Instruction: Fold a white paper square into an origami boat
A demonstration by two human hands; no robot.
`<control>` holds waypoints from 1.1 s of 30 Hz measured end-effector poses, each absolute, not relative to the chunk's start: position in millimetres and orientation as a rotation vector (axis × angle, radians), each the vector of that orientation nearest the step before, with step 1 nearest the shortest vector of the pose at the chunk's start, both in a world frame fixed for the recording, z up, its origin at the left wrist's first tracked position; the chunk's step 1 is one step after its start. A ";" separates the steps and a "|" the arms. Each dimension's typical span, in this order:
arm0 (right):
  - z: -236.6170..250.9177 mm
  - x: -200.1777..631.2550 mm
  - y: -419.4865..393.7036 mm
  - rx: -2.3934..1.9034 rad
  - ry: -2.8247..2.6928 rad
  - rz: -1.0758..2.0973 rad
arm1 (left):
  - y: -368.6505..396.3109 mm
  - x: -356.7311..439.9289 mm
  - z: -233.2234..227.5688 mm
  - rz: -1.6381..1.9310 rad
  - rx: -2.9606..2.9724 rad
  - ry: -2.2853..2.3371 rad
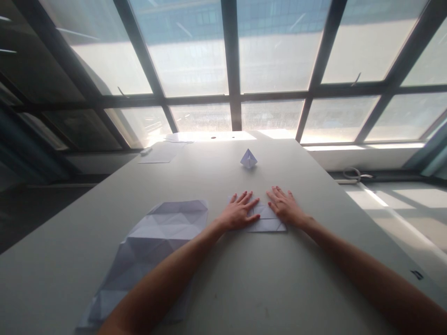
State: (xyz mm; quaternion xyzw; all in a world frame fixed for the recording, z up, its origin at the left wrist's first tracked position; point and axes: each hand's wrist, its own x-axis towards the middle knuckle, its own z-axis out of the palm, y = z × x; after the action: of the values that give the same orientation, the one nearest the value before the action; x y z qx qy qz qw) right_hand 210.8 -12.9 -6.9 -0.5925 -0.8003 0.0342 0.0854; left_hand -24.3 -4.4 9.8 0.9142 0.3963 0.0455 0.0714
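Observation:
A folded sheet of white paper [267, 225] lies flat on the table, its crease lines showing between my hands. My left hand [238, 211] rests on its left part with the fingers spread. On its right part lies my right hand [284, 204], palm down and fingers stretched out. Parts of the paper are hidden beneath both hands. Beyond them stands a small pointed origami piece [248, 159] of pale paper. A larger creased sheet [167, 228] is spread to the left, partly covered by my left forearm.
The white table [296, 279] runs toward tall windows with dark frames [233, 111]. Flat paper sheets [159, 153] lie at its far left. On the right, beyond the table's edge, a coiled cable [352, 174] sits near the wall. A small dark mark [416, 274] is near the right edge.

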 end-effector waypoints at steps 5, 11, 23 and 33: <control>-1.2 206.9 -16.4 -1.723 -2.241 -0.003 | -5.4 -24.9 11.8 0.123 2.765 1.144; 4.7 193.7 -25.1 -1.368 -2.504 0.076 | -11.3 -23.2 16.1 0.144 2.787 1.120; -6.6 196.9 -19.2 -1.687 -2.444 0.120 | -8.8 -22.5 10.4 0.190 2.784 1.167; -13.0 202.1 -16.3 -1.842 -2.284 0.042 | -11.2 -22.2 15.2 0.187 2.862 0.910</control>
State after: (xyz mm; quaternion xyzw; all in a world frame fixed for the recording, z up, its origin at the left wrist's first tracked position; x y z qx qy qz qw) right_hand 202.1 -16.3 -13.0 -0.6244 -0.7741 0.0143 0.1035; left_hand -22.2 -11.2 15.2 0.9491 0.3017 0.0622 0.0662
